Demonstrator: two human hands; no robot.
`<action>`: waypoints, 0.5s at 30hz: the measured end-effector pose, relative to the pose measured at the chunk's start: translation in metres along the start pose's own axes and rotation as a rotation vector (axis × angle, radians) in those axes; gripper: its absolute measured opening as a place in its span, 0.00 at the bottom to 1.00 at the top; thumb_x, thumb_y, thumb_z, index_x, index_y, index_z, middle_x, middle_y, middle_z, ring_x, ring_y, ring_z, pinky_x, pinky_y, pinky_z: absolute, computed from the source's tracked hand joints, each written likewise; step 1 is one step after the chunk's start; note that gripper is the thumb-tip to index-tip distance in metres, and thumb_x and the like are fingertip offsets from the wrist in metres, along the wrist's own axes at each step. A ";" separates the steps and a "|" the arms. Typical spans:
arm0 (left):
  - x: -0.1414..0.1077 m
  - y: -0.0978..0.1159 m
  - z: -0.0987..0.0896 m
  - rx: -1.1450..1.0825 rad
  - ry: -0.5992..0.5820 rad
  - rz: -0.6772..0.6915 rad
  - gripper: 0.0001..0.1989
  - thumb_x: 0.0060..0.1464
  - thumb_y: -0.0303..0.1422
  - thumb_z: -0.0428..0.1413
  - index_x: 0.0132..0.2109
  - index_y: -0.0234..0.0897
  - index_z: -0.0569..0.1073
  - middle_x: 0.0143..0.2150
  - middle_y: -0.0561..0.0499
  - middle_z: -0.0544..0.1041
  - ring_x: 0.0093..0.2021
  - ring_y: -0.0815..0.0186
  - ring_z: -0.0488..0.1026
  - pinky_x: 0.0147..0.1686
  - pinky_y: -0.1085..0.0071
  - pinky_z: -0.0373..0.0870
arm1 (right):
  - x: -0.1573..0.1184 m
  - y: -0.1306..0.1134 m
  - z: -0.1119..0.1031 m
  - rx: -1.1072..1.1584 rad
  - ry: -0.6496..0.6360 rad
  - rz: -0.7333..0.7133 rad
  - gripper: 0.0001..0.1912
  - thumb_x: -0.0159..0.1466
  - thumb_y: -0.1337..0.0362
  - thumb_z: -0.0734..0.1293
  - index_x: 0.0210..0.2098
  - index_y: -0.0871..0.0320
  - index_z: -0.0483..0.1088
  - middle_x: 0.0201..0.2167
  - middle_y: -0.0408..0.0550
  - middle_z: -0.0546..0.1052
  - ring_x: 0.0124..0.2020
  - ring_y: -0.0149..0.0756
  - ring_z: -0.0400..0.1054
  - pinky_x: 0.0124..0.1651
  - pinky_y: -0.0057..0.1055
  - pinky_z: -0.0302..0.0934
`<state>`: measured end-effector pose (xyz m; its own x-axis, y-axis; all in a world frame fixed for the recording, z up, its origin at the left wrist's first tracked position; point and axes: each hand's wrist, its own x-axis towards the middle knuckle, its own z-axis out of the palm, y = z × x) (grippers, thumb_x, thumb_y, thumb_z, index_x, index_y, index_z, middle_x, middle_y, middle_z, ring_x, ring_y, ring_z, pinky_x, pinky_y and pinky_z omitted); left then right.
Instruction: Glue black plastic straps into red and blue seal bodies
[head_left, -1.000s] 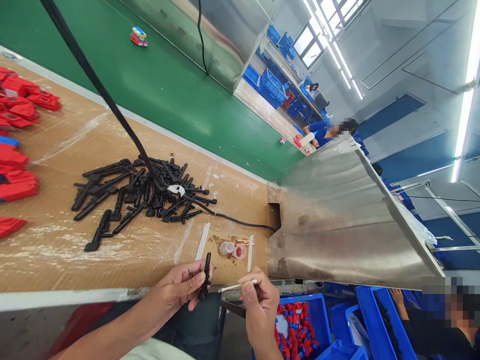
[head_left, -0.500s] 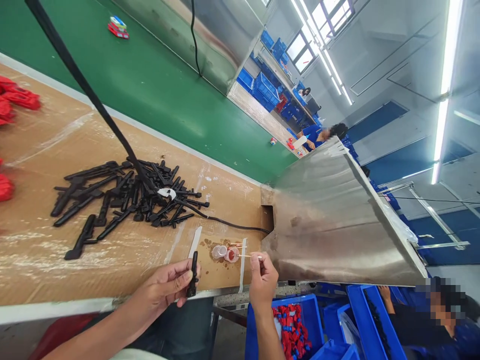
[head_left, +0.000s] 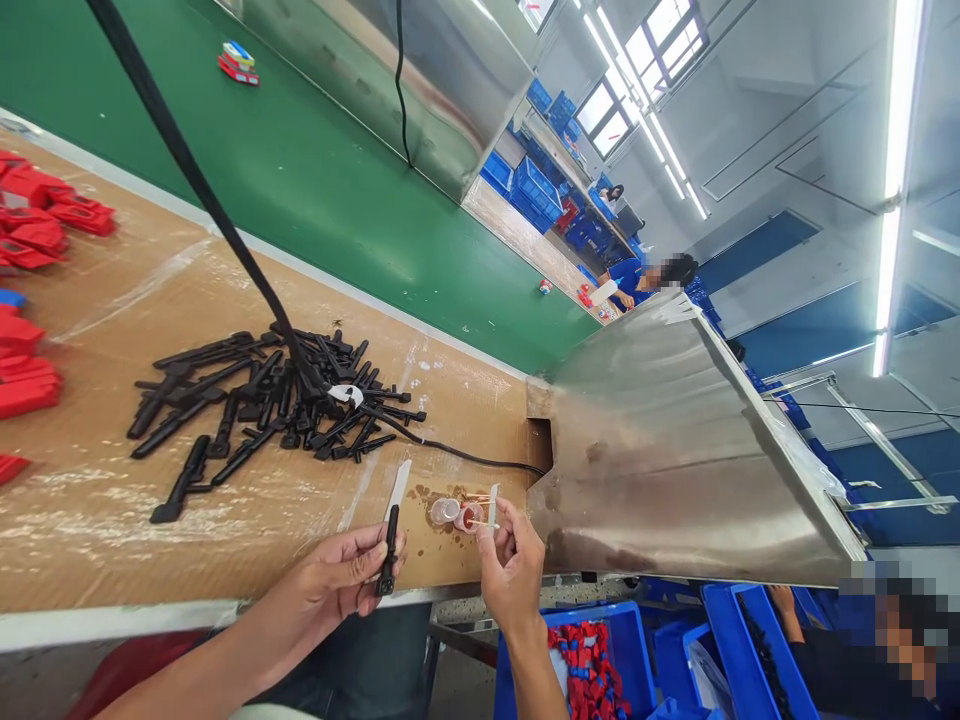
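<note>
While my left hand (head_left: 349,568) pinches a black part (head_left: 391,548), my right hand (head_left: 514,560) grips a cotton swab (head_left: 481,523). The swab's moved from beside that part to the red cup (head_left: 460,522), so they're apart. Black pile (head_left: 287,385): far left.

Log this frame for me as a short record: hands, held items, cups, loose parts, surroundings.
left hand: holding a slim black part
right hand: fingers at the outer end of a thin stick; grip unclear
cups: clear cup beside cup with red contents
loose parts: heap of black parts, red parts at left edge
cable: runs down to the heap
surroundings: green surface; blue bin holding red and blue pieces
</note>
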<state>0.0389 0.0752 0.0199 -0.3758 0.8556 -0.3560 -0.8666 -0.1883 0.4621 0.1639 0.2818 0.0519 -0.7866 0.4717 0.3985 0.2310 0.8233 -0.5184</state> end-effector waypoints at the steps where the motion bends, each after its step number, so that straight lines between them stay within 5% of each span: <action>1: -0.001 0.001 0.000 -0.036 -0.006 -0.010 0.29 0.35 0.53 0.81 0.33 0.34 0.84 0.33 0.50 0.72 0.30 0.68 0.60 0.24 0.76 0.63 | 0.000 0.001 -0.001 -0.006 0.008 0.002 0.17 0.69 0.58 0.70 0.52 0.62 0.79 0.24 0.35 0.66 0.22 0.30 0.60 0.27 0.26 0.55; 6: -0.005 0.005 -0.002 -0.198 -0.014 -0.105 0.25 0.35 0.43 0.84 0.34 0.33 0.85 0.32 0.50 0.74 0.32 0.68 0.66 0.27 0.79 0.67 | -0.001 -0.010 -0.011 0.063 0.196 0.068 0.17 0.69 0.55 0.71 0.51 0.61 0.78 0.22 0.32 0.62 0.20 0.28 0.56 0.24 0.25 0.53; 9: -0.008 0.009 0.000 -0.248 -0.030 -0.129 0.24 0.32 0.41 0.85 0.32 0.34 0.86 0.29 0.52 0.74 0.29 0.70 0.66 0.27 0.80 0.70 | -0.010 -0.032 -0.016 0.176 0.262 0.113 0.13 0.72 0.54 0.70 0.40 0.58 0.79 0.22 0.36 0.66 0.22 0.29 0.60 0.26 0.25 0.57; 12: -0.012 0.013 0.003 -0.249 -0.025 -0.127 0.24 0.28 0.40 0.85 0.31 0.34 0.87 0.32 0.49 0.78 0.33 0.67 0.71 0.33 0.77 0.76 | -0.026 -0.060 -0.010 0.397 0.064 0.217 0.23 0.71 0.47 0.70 0.27 0.57 0.74 0.21 0.39 0.68 0.21 0.28 0.60 0.26 0.25 0.57; 15: -0.017 0.015 0.006 -0.222 0.016 -0.119 0.28 0.24 0.41 0.85 0.35 0.34 0.89 0.42 0.41 0.84 0.46 0.54 0.78 0.46 0.69 0.80 | -0.037 -0.083 0.006 0.723 -0.336 0.454 0.30 0.67 0.36 0.70 0.27 0.57 0.74 0.18 0.39 0.68 0.15 0.25 0.55 0.19 0.24 0.51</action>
<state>0.0339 0.0605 0.0377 -0.2707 0.8705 -0.4111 -0.9552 -0.1896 0.2273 0.1699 0.1937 0.0756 -0.8595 0.4912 -0.1413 0.2327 0.1299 -0.9638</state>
